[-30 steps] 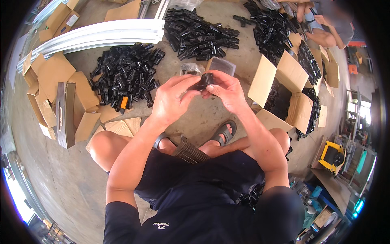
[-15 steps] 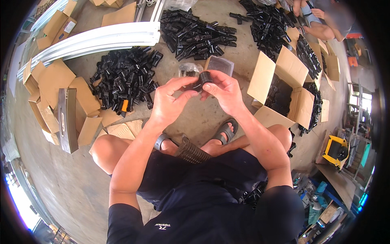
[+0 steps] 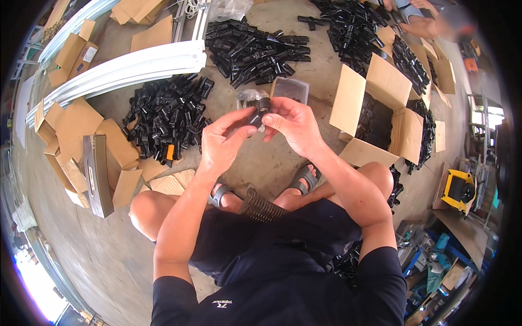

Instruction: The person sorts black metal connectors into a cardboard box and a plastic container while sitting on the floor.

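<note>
Between my two hands is a black tubular plastic fitting (image 3: 259, 113), held tilted above the floor. The fingers and thumb of my left hand (image 3: 224, 140) are closed on its left and lower side. My right hand (image 3: 296, 124) grips its upper right end, thumb across the front. Fingers cover part of the fitting, so its full shape is hidden. Just beyond the hands stand a grey translucent plastic bin (image 3: 290, 89) and a clear plastic bag (image 3: 249, 96), its contents hard to make out.
Heaps of black fittings lie at left (image 3: 166, 111), ahead (image 3: 255, 51) and farther right (image 3: 353, 35). An open carton (image 3: 408, 133) at right holds more. Left are opened cartons (image 3: 79, 122) and white metal profiles (image 3: 147, 64). A dark spring-like coil (image 3: 261, 206) lies between my feet. Another person (image 3: 421, 27) sits far right.
The fitting has turned in my fingers, from standing more upright to a slant. Both hands have moved slightly left. The whole view has shifted a little.
</note>
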A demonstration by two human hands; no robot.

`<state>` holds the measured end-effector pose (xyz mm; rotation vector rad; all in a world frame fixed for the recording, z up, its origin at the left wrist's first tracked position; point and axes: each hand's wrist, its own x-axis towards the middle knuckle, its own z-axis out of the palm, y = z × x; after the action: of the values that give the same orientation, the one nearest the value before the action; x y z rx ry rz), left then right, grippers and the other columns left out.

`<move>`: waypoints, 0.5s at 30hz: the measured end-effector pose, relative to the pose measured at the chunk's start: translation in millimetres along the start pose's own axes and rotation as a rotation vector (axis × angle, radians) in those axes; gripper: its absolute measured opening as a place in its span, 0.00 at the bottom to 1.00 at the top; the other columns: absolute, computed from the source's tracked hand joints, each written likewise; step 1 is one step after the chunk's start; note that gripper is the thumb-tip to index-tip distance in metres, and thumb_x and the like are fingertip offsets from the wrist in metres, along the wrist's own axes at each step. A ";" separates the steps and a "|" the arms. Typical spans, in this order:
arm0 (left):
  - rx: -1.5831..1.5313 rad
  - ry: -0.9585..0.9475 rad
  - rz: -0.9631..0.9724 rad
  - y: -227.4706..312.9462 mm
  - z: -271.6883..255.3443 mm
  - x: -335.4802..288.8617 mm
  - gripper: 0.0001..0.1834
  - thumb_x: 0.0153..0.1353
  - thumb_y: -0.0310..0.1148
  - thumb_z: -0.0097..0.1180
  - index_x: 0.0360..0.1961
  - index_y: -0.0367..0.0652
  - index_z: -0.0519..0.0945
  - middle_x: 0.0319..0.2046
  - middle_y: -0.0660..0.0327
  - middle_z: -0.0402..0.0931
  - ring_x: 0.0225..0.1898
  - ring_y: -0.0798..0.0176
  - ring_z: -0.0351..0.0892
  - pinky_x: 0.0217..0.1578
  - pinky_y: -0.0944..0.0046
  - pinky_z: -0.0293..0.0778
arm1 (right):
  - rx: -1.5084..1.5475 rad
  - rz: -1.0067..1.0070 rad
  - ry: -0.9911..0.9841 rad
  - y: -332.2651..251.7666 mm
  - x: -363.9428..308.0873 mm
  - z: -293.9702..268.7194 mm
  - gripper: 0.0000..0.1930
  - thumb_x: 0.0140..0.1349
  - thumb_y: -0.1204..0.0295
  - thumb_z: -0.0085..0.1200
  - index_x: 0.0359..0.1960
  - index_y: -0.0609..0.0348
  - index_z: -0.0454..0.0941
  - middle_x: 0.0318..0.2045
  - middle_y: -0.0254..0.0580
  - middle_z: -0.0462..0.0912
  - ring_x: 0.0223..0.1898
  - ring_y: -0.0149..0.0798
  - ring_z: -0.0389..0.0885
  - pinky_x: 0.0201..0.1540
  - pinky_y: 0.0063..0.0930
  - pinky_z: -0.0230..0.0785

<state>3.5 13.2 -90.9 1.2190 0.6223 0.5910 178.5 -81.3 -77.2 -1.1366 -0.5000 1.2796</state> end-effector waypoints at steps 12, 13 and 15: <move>0.099 0.023 0.019 3.7 3.2 -1.7 0.19 0.64 0.17 0.62 0.57 0.33 0.81 0.46 0.59 0.84 0.44 0.70 0.82 0.48 0.70 0.78 | -0.160 -0.067 0.024 -7.4 -6.1 -0.2 0.23 0.65 0.70 0.66 0.57 0.72 0.75 0.42 0.42 0.85 0.40 0.31 0.84 0.41 0.27 0.80; 0.112 0.005 0.051 3.7 2.9 -1.8 0.19 0.63 0.17 0.62 0.57 0.33 0.81 0.46 0.58 0.84 0.45 0.70 0.82 0.49 0.70 0.78 | -0.152 -0.071 0.023 -7.0 -6.2 -0.7 0.22 0.65 0.71 0.66 0.56 0.71 0.76 0.42 0.40 0.85 0.40 0.30 0.84 0.41 0.26 0.81; 0.137 -0.028 0.115 2.0 1.9 -2.4 0.19 0.63 0.17 0.62 0.56 0.33 0.81 0.47 0.58 0.84 0.47 0.69 0.83 0.49 0.69 0.78 | -0.134 -0.080 0.020 -4.1 -6.0 -1.0 0.20 0.65 0.72 0.66 0.55 0.68 0.77 0.40 0.36 0.84 0.41 0.27 0.83 0.40 0.25 0.81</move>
<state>3.0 10.7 -88.2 1.3963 0.5787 0.6342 179.7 -86.8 -72.3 -1.2276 -0.6180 1.1778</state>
